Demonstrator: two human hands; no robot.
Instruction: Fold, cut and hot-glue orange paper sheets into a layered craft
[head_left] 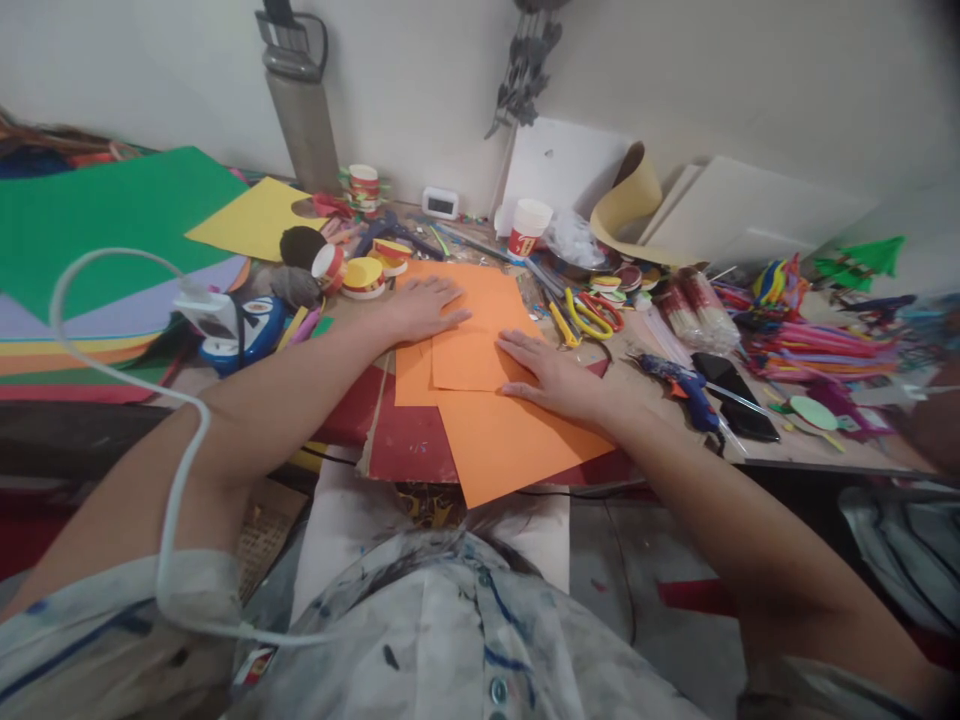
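Note:
Several orange paper sheets [495, 420] lie overlapped on the table in front of me. My left hand [424, 305] rests flat, fingers spread, on the far orange sheet. A smaller orange piece [469, 362] sits in the middle, and my right hand [555, 380] presses flat on its right edge. Neither hand grips anything. A dark red sheet [409, 440] lies beneath the orange ones.
Yellow-handled scissors [585, 320], a blue glue gun [686, 385] and a black phone [735, 395] lie to the right. Tape rolls [364, 275] and a white-and-blue tool [232, 325] sit left. Green and yellow sheets [112, 215] stack far left. A white cup [529, 228] stands behind.

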